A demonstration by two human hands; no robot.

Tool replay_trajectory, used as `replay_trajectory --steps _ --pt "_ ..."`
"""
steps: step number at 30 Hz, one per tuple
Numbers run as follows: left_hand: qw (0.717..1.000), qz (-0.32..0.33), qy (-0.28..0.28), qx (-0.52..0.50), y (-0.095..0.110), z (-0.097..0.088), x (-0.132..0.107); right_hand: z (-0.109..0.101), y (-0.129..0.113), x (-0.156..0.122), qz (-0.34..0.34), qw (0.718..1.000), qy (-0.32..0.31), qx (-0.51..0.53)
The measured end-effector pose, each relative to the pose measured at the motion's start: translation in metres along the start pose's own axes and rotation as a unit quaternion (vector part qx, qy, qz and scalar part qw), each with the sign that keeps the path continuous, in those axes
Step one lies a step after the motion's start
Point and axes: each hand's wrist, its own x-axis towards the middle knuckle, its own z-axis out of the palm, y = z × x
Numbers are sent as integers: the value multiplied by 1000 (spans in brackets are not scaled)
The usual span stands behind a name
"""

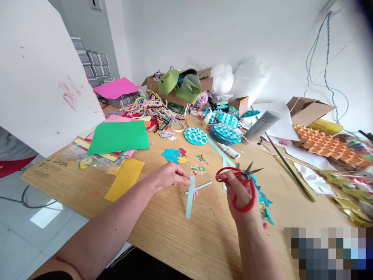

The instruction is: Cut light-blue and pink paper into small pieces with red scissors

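My left hand (171,177) pinches the top end of a pale blue paper strip (190,198), which hangs down over the wooden table (180,237). My right hand (240,190) grips red-handled scissors (243,177), fingers through the loops, blades slightly apart and pointing right and away. Another pale blue strip (201,186) lies flat between my hands. Blue and yellow paper fish cutouts (175,155) and small piles of coloured confetti (198,169) lie just beyond my hands. More teal cutouts (265,206) sit to the right of my right wrist.
Green (119,137), yellow (124,179) and pink sheets lie at the left. Blue scale-pattern paper discs (224,132), a glue tube (230,151), a grey cylinder (260,126), a green stick (291,171), boxes and orange paper honeycomb (326,144) crowd the back and right. A white board (40,74) leans at the left.
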Motion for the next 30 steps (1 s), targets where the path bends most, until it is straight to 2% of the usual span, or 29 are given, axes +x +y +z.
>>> replay_trajectory --steps 2,5,8,12,15,21,23,27,30 --pt "999 -13 21 -47 4 1 -1 3 -2 -5 26 994 -72 -78" --pt "993 2 62 -101 8 3 0 11 -5 -14 44 975 -202 -84" --pt "987 10 98 -127 7 5 2 19 -7 -19 55 956 -264 -116" --pt "976 13 147 -163 3 4 6 24 -8 -20 76 950 -265 -147" --pt "970 20 154 -187 2 5 7 23 -7 -19 84 954 -252 -136" --pt "987 15 15 -162 1 13 4 19 -2 -17 106 966 -208 -115" --pt "988 28 3 -153 -2 15 5 19 -1 -17 109 966 -209 -103" --pt "987 58 38 -148 -5 17 7 22 -2 -18 101 961 -233 -104" --pt "984 56 69 -154 -3 17 8 24 -4 -18 98 959 -242 -107"
